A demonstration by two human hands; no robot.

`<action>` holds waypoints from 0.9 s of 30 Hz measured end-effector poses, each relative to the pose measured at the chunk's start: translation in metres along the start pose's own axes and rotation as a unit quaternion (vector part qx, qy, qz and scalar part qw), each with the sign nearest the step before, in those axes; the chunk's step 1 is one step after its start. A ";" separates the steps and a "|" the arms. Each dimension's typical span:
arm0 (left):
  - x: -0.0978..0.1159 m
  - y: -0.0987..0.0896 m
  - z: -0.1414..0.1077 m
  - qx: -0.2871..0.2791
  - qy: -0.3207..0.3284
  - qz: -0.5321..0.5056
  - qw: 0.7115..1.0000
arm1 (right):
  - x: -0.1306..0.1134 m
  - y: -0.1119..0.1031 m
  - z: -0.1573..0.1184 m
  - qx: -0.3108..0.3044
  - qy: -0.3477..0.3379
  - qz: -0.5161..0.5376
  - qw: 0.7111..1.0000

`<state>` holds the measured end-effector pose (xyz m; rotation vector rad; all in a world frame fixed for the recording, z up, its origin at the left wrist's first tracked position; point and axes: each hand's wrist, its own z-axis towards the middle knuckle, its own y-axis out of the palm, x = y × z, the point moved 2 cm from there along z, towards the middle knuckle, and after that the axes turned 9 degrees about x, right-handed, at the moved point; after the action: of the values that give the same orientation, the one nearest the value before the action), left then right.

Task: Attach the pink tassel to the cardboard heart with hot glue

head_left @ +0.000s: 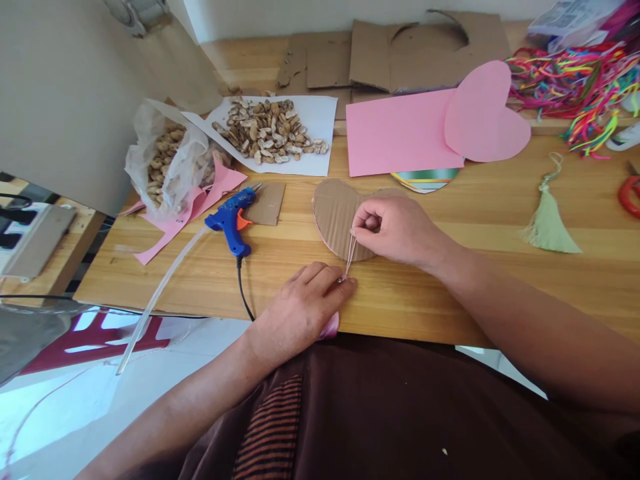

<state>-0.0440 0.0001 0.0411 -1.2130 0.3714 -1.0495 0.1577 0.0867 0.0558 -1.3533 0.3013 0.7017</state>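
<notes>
Near the table's front edge my left hand [313, 300] is closed on a pink tassel [330, 327], most of it hidden under the palm. From the top of the tassel a thin pale cord loop [351, 253] runs up, drawn taut. My right hand [393, 227] pinches the far end of this loop between thumb and fingertips. Under that hand lies a heart-shaped piece of corrugated cardboard [333, 213], partly covered. A pale green tassel [550, 220] with its own loop rests further right.
A blue hot glue gun [233, 220] with a glue stick lies left. Behind are peanut shells on white paper [320, 143], a plastic bag of peanuts [167, 160], pink paper [395, 133], a pink heart [487, 120], cardboard [430, 57], colourful cords [565, 80] and red-handled scissors [630, 195].
</notes>
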 end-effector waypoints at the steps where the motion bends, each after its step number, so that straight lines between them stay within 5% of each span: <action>1: 0.000 0.000 0.000 0.000 0.000 -0.001 1.000 | 0.000 0.000 0.000 0.001 0.000 0.000 1.000; 27: 0.003 -0.001 0.000 -0.031 0.000 0.051 0.998 | 0.008 0.001 0.006 -0.022 0.010 -0.015 1.000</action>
<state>-0.0435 -0.0022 0.0427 -1.2363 0.4634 -0.9561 0.1622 0.0945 0.0520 -1.4041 0.2835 0.6731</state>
